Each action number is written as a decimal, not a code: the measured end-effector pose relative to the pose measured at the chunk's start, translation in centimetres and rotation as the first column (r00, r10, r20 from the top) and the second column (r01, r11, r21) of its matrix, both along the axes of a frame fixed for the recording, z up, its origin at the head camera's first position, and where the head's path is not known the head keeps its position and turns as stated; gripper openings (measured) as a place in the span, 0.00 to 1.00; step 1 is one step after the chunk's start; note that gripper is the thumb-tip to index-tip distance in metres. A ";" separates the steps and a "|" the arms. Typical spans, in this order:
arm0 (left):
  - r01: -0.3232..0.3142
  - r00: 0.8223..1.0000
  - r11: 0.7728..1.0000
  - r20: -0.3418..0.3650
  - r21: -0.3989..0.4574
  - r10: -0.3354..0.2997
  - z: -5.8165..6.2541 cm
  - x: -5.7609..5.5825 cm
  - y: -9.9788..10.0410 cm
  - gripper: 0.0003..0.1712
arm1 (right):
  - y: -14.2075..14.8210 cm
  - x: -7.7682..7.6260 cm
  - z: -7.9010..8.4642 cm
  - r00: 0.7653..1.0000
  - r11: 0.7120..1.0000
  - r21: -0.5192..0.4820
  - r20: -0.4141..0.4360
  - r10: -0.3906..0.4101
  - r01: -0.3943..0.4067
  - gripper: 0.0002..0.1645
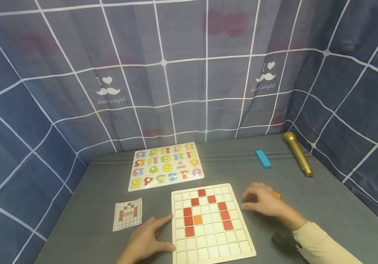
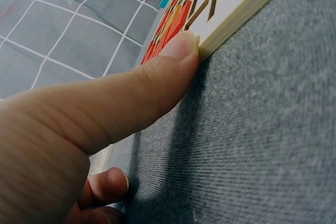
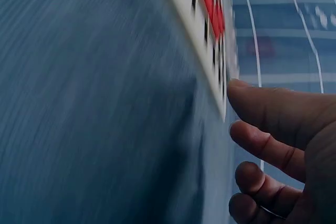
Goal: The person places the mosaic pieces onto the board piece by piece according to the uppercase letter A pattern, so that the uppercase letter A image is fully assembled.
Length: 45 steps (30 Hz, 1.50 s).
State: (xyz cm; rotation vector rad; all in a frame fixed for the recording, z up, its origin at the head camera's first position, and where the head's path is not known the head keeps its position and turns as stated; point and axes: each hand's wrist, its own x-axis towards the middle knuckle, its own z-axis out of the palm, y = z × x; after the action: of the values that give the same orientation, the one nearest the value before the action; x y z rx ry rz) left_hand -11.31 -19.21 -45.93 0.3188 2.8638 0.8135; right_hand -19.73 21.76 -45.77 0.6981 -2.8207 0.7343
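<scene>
A pale wooden grid board [image 1: 213, 253] lies on the dark cloth. Red square tiles [image 1: 202, 192] form an arch in its cells, and one orange tile [image 1: 197, 219] sits inside the left side. My left hand [image 1: 147, 238] touches the board's left edge, thumb and index finger stretched apart; in the left wrist view its thumb [image 2: 147, 95] presses the rim. Just off the right edge hovers my right hand [image 1: 262, 200], fingers loosely bent. Nothing shows between its thumb [image 3: 273, 111] and fingers in the right wrist view. Behind that hand, an orange piece [image 1: 276, 195] is mostly hidden.
Left of the board lies a small printed pattern card [image 1: 127, 224]. A number puzzle [image 1: 190, 178] lies behind it. Farther right are a blue block [image 1: 263, 159] and a gold microphone [image 1: 298, 154]. A dark object [image 1: 283, 242] is by my right sleeve. Grid-patterned curtains [image 1: 185, 84] enclose the table.
</scene>
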 end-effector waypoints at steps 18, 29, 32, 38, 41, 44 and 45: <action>0.001 1.000 1.000 0.021 -0.006 -0.001 0.3 -0.1 0.1 0.53 | 9.3 1.4 -0.5 0.973 0.976 0.028 0.071 -0.220 0.218 0.26; 0.000 1.000 1.000 0.014 -0.006 0.001 0.2 0.0 0.1 0.53 | 9.4 0.9 -0.7 0.960 0.967 0.025 0.113 -0.255 0.253 0.25; -0.003 1.000 1.000 0.014 -0.007 0.003 0.2 0.0 0.1 0.53 | 9.4 0.8 -0.7 0.959 0.966 0.020 0.114 -0.260 0.259 0.23; -0.003 1.000 1.000 0.019 -0.003 0.003 0.2 0.0 0.1 0.52 | 9.3 0.7 -0.7 0.957 0.965 0.003 0.124 -0.262 0.264 0.20; 0.000 1.000 1.000 0.020 -0.001 0.000 0.2 0.0 0.1 0.52 | 9.3 0.7 -0.7 0.951 0.961 -0.005 0.150 -0.271 0.275 0.19; 0.000 1.000 1.000 0.014 -0.003 0.000 0.2 0.0 0.1 0.52 | 9.2 0.7 -0.6 0.946 0.960 -0.006 0.170 -0.275 0.281 0.19; -0.001 1.000 1.000 0.012 -0.004 0.001 0.2 0.0 0.1 0.53 | 9.1 0.7 -0.6 0.945 0.958 -0.004 0.171 -0.280 0.285 0.19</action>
State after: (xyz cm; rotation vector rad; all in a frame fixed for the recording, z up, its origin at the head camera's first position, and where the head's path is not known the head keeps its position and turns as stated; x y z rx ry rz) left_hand -11.31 -19.13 -45.75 0.3113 2.8547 0.8068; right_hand -19.03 30.88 -46.38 0.2241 -2.9638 0.8136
